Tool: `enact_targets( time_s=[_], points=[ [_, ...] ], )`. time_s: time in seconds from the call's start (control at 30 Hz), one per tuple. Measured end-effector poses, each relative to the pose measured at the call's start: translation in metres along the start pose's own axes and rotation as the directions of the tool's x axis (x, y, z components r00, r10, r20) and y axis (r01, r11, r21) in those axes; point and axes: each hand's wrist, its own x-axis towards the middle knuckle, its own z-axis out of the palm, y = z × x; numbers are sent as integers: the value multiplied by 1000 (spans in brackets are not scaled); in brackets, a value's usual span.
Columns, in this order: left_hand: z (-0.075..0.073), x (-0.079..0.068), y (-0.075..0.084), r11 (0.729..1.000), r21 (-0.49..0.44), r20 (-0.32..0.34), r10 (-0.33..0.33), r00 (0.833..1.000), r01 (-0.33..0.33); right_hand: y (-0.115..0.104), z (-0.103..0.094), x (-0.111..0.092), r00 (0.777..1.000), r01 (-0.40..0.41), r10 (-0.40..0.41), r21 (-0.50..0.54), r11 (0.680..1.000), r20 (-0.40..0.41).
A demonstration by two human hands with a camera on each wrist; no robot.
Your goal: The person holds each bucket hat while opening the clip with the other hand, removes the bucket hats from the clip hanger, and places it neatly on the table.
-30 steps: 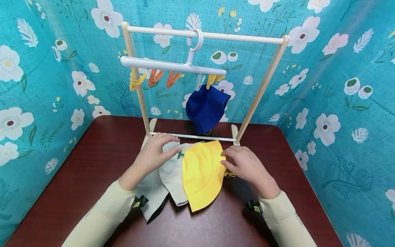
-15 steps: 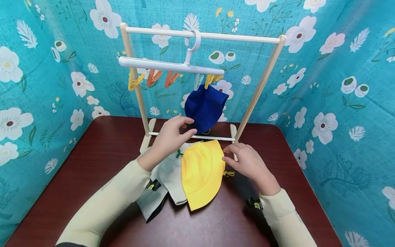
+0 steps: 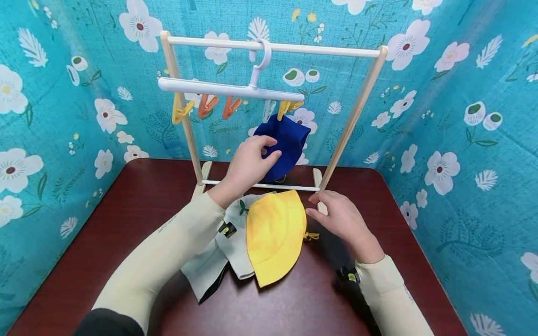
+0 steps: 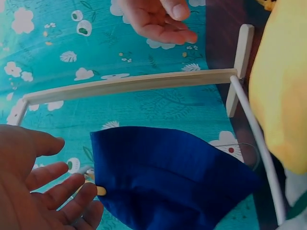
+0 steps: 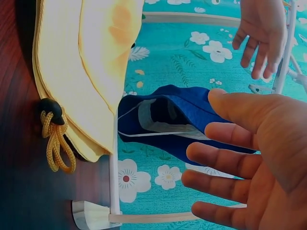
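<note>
A blue bucket hat (image 3: 292, 147) hangs by a yellow clothespin (image 3: 282, 111) from the white hanger (image 3: 210, 87). In front of this hat is my left hand (image 3: 251, 161), its fingers relaxed and holding nothing; the left wrist view shows the palm (image 4: 29, 191) near the hat's clipped edge. A yellow bucket hat (image 3: 273, 240) with a cord (image 5: 57, 143) lies on the table, overlapping a pale hat (image 3: 237, 249) with a green sprout. Beneath that is a grey hat (image 3: 206, 273), partly hidden. Right of the yellow hat hovers my right hand (image 3: 342, 219), fingers loosely bent, holding nothing.
A wooden rack (image 3: 355, 116) carries the hanger on its top bar. Orange clothespins (image 3: 206, 106), a light blue one (image 3: 269, 111) and another yellow one (image 3: 180, 109) hang there. The dark red table (image 3: 138, 224) is backed by a flowered turquoise cloth (image 3: 420, 154).
My left hand has risen from over the pale hats, moving up and right to the blue hat. My right hand has shifted slightly away from the yellow hat's edge. The hats lie as before.
</note>
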Motion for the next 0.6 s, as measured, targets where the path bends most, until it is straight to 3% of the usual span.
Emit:
enact_targets(
  time_s=[0.33, 0.6],
  points=[
    [8, 26, 25, 999, 12, -23, -42, 999, 42, 2, -3, 22, 990, -136, 138, 113, 984, -16],
    [16, 38, 31, 997, 32, -61, -68, 996, 70, 5, -1, 60, 962, -260, 272, 255, 931, -12]
  ],
)
